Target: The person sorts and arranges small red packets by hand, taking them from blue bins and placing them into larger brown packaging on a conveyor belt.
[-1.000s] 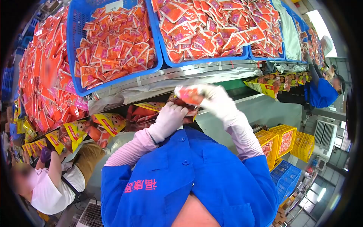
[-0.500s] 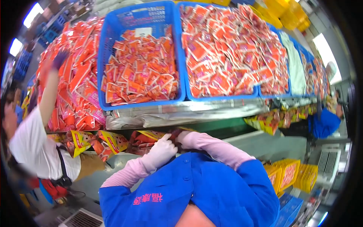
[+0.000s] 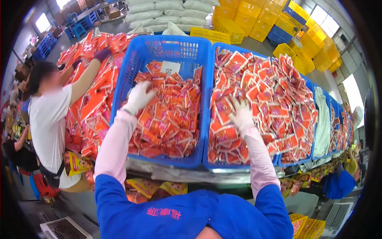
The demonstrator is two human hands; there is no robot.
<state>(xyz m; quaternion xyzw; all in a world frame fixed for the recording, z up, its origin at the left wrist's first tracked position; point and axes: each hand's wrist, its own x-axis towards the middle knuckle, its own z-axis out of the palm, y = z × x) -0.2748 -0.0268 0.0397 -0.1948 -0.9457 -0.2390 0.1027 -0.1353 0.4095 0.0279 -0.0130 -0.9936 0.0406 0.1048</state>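
Note:
My left hand point(image 3: 139, 97), in a white glove, is over the left blue basket point(image 3: 118, 93), at the near-left side of its small red packets point(image 3: 167, 123). Its fingers are apart and I see no packet in them. In the right blue basket point(image 3: 227, 169), heaped higher with red-and-white packets point(image 3: 274, 99), my gloved right hand point(image 3: 241, 113) rests on the pile with fingers spread. A white paper label point(image 3: 170, 68) lies at the back of the left basket. Below my arms, yellow-and-red bags point(image 3: 174, 187) stand along the line, partly hidden by my body.
At the left a co-worker in a white shirt point(image 3: 47, 123) reaches into a heap of larger red packets point(image 3: 93, 105). White sacks point(image 3: 167, 14) and yellow crates point(image 3: 246, 18) are stacked behind. Another person in blue point(image 3: 339, 184) is at the far right.
My hands have left the yellow bags by the line and moved forward, one to each blue basket. The view has tilted up. The co-worker now leans over the red heap.

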